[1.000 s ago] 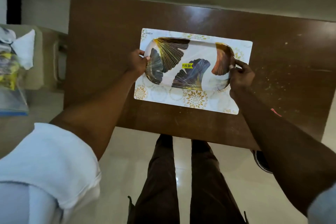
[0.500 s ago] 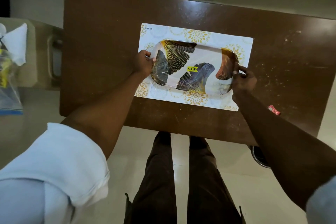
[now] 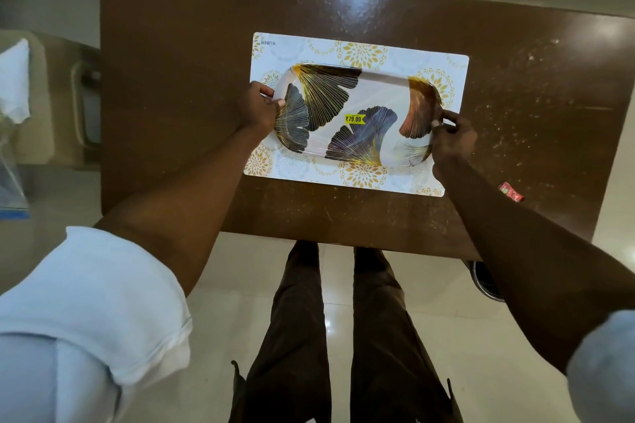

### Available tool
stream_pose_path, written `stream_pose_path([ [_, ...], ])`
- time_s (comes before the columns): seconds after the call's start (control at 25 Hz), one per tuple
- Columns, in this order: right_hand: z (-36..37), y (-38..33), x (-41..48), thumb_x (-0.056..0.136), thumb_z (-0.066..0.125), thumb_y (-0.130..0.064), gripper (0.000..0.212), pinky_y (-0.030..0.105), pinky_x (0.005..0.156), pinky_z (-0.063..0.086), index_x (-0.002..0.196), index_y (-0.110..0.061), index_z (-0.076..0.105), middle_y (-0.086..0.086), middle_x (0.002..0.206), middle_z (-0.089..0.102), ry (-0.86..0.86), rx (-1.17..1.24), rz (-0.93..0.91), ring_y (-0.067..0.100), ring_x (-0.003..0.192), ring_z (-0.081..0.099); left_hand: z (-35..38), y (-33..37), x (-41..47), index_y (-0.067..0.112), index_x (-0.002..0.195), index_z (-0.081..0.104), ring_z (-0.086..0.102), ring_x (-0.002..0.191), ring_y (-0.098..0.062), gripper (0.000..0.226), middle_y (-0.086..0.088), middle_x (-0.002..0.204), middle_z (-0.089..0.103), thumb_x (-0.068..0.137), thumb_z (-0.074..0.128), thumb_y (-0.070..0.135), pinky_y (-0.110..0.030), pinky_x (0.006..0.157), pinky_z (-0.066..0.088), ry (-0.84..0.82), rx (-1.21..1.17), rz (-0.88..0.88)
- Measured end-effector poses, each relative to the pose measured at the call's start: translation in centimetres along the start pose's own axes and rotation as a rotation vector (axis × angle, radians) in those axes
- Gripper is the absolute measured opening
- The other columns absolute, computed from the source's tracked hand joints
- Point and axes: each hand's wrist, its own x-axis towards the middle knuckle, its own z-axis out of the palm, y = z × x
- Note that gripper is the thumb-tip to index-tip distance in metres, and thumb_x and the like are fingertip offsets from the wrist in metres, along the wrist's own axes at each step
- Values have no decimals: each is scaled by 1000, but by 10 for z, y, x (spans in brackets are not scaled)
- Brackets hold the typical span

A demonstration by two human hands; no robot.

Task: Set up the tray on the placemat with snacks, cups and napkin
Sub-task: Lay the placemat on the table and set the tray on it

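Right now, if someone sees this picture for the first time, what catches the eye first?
The tray with dark and gold leaves and a yellow price sticker lies on the white-and-gold placemat on the brown table. The left hand grips its left end and the right hand pinches its right end. A red packet lies near the table's right edge.

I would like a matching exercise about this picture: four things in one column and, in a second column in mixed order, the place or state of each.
Things:
1. tray
2. placemat
3. price sticker
4. red wrapper

Places or states:
a. yellow, in the tray's middle
b. flat on the brown table, beneath the tray
c. gripped at its two short ends by the left hand and the right hand
d. on the table, right of the placemat and apart from it

Pairs: 1-c, 2-b, 3-a, 4-d.
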Motion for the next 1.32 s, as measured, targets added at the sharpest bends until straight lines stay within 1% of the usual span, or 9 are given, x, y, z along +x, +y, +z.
stream_pose_path([
  [0.24,0,-4,3,99,67,-12,27,19,63,57,125,-17,71,1,97,74,-35,-1,-1,10,88,71,-2,1,-2,11,103,55,62,91,-23,25,-16,99,65,91,77,11,-47,91,60,-8,-23,0],
  [0.48,3,-5,6,99,65,-10,27,14,60,56,125,-15,71,-7,91,72,-47,-9,-18,3,86,69,-2,-3,-2,10,103,53,61,90,-24,25,-14,94,59,92,75,8,-49,90,58,-20,-65,4],
  [0.68,3,-5,5,99,66,-10,27,21,68,60,125,-15,71,2,103,75,-47,-8,-32,11,95,71,-2,-3,-3,9,104,53,61,91,-26,25,-8,82,59,92,74,7,-54,91,58,-34,-79,-19],
  [0.8,2,-4,5,98,67,-10,28,22,71,62,126,-15,71,6,107,76,-43,1,-37,15,98,72,-2,0,-4,9,106,54,65,94,-29,25,-16,94,60,92,75,8,-56,92,58,-38,-67,-27],
  [0.92,0,-3,4,97,69,-13,29,16,64,59,125,-14,72,2,100,75,-65,12,-60,10,92,72,-2,0,-3,2,113,58,69,108,-42,26,-18,99,61,93,74,9,-58,93,58,-51,-54,-66],
  [1.0,-4,-2,5,96,72,-19,30,21,69,61,126,-15,71,5,105,76,-75,28,-44,13,93,73,-1,1,-3,-2,119,58,68,113,-45,32,-22,103,63,94,73,10,-57,94,58,-54,-44,-85],
  [1.12,-15,5,9,95,75,-21,35,33,79,63,128,-12,69,16,112,75,-59,45,19,21,94,71,-2,2,-5,0,124,53,63,119,-50,35,-35,124,61,97,70,15,-49,97,56,-61,-57,-126],
  [1.24,-26,11,5,95,75,-21,37,40,87,62,130,-11,68,14,119,74,-34,19,51,27,101,72,-9,-6,-25,-2,136,48,63,119,-44,49,-32,131,59,99,69,21,-56,98,55,-3,19,-142],
  [1.32,-34,13,-3,95,74,-25,40,38,83,61,132,-11,67,13,122,74,-16,-6,54,26,101,72,-13,-12,-48,-2,139,47,62,120,-41,52,-29,132,59,100,68,24,-52,99,54,-6,68,-131],
])
